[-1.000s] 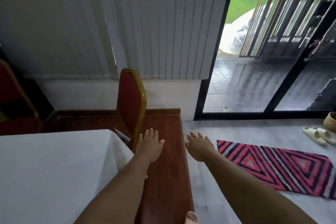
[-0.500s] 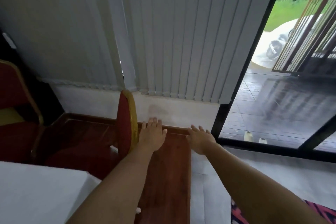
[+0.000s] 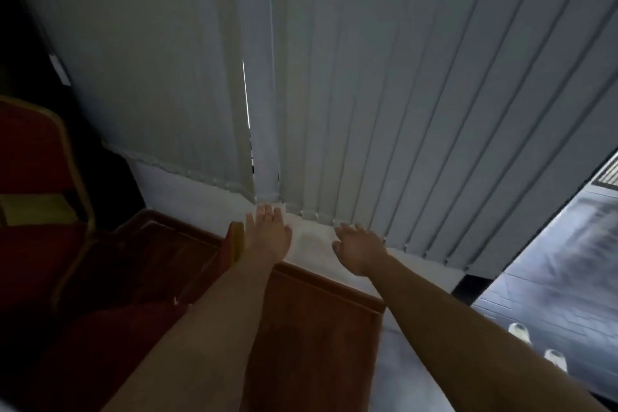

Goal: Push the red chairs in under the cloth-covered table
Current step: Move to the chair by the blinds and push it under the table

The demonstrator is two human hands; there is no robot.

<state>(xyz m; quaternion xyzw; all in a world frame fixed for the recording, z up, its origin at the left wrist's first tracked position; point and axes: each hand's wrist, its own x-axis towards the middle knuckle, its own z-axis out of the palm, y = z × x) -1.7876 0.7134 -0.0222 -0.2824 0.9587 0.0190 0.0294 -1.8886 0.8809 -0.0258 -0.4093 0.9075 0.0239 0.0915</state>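
A red chair with a gold frame shows edge-on at lower centre; only the top of its backrest (image 3: pixel 234 244) and its dark red seat (image 3: pixel 110 338) are visible. My left hand (image 3: pixel 267 237) hovers just right of the backrest top, fingers straight, and whether it touches is unclear. My right hand (image 3: pixel 359 246) is held out further right, fingers spread and holding nothing. A second red chair (image 3: pixel 36 157) stands at the far left. The cloth-covered table is out of view.
Grey vertical blinds (image 3: pixel 384 94) hang close ahead over a low white wall (image 3: pixel 200 201). A raised reddish wooden platform (image 3: pixel 317 328) lies under the chairs. An open glass door (image 3: pixel 551 278) is at right, with a pair of pale slippers (image 3: pixel 535 344) on the floor.
The view has swung up and to the left, so the white tablecloth and the rug have left the frame. Both hands have moved forward, nearer the blinds, with the chair backrest now edge-on.
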